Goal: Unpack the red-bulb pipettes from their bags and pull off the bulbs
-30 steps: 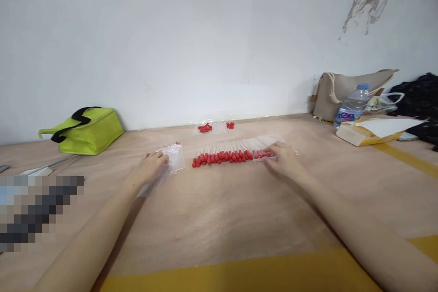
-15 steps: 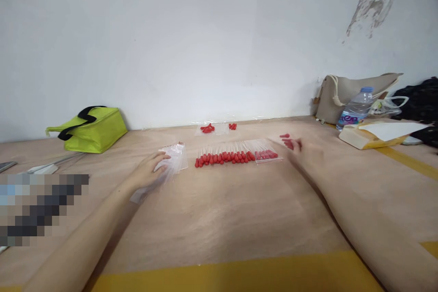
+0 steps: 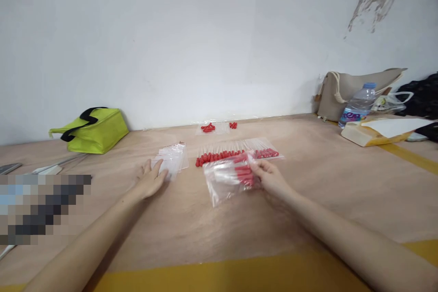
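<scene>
Pinched in my right hand (image 3: 270,178) is a clear plastic bag (image 3: 222,187), tilted in front of the row, with several red-ended sticks (image 3: 243,173) inside it. My left hand (image 3: 152,180) lies open, fingers spread, at the near left edge of a stack of flat clear zip bags (image 3: 174,157). Behind the held bag runs a row of red-ended pieces (image 3: 212,157) with thin pale stems pointing to the wall. At the row's right end, a filled clear bag (image 3: 268,153) lies flat; the held bag hides part of the row.
Small red pieces (image 3: 208,127) lie on clear plastic near the wall. A lime-green bag (image 3: 102,132) stands at left. At right are a water bottle (image 3: 357,105), a beige bag (image 3: 330,96) and an open yellow-and-white packet (image 3: 369,134). Yellow tape (image 3: 219,278) crosses the near edge.
My right hand has come left and nearer from beyond the row's right end, now with the filled bag in it. The left hand has spread its fingers, slightly nearer me beside the stack.
</scene>
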`<state>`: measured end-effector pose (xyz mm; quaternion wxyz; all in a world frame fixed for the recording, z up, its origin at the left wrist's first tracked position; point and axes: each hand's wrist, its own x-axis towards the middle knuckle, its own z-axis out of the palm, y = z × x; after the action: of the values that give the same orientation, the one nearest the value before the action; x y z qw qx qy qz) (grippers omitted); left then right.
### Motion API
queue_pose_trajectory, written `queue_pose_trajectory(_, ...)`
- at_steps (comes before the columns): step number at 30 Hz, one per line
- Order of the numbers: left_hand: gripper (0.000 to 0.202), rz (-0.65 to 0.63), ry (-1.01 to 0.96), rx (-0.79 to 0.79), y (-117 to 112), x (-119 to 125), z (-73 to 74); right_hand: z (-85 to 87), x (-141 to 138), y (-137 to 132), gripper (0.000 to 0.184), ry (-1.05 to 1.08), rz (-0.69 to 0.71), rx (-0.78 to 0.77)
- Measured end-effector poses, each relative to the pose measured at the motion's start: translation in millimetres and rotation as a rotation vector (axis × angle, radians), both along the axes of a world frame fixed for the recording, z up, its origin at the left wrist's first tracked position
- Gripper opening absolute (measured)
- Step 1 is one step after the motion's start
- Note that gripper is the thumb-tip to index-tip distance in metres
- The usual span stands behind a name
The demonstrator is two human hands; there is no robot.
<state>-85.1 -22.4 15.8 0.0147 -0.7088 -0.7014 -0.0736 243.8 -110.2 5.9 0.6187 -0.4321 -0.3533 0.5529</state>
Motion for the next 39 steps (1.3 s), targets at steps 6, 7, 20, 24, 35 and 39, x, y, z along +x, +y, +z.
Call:
queue_pose_trajectory(6, 0.052, -0.365, -0.215, 0.152, -56.5, 85.6, 12.9, -8.0, -19.9, -8.4, 0.021, 0.011, 0.184, -0.188)
queue_pose_trajectory(7, 0.048, -0.541, -0.214, 0.134, -66.6, 97.3, 11.7, -7.5, -16.6, -7.3, 0.018, -0.007, 0.209, -0.204)
queue_pose_trajectory(20, 0.041, -0.978, -0.369, -0.011, -67.2, 131.4, -5.6, -5.8, -7.3, -5.9, 0.034, -0.159, 0.414, -0.235)
queue_pose_trajectory(24, 0.035, -1.089, -0.4, 0.127, -52.8, 139.9, -9.8, -4.3, -9.4, -6.1, 0.037, -0.191, 0.441, -0.214)
queue_pose_trajectory(35, 0.023, -1.183, -0.298, 0.261, -39.8, 149.6, -12.7, 1.0, -3.4, -3.5, 0.007, -0.196, 0.506, -0.308)
queue_pose_trajectory(39, 0.023, -1.19, -0.309, 0.231, -40.7, 150.4, -9.7, 1.0, -4.6, -2.7, 0.006, -0.218, 0.493, -0.325)
